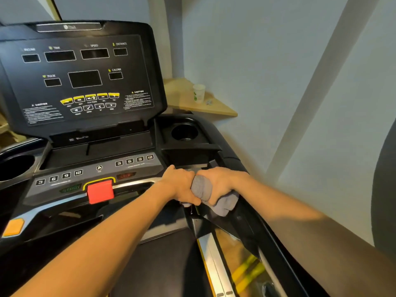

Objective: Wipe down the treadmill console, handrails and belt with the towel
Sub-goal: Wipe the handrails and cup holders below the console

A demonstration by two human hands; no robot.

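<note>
While the grey towel (204, 189) was bunched between both hands at the right end of the console's front bar, just where the right handrail (252, 213) begins, it could be judged soft, light and limp, a cloth that would fold to whatever it was pressed against. The left hand (182, 186) was closed over the towel's near end, its grip curled tight around the cloth and seemingly the bar beneath; the right hand (216, 185) was likewise clenched around the bundle, with a loose tail left hanging below the fingers. Such a cloth would best be held wadded in the palm, so that firm pressure could be carried along the rail without slipping. The console (85, 82), with its dark panel and red safety key (100, 190), lay to the left, and the belt (162, 260) below. A paper cup (198, 93) was seen on a wooden shelf (216, 108) beyond.
</note>
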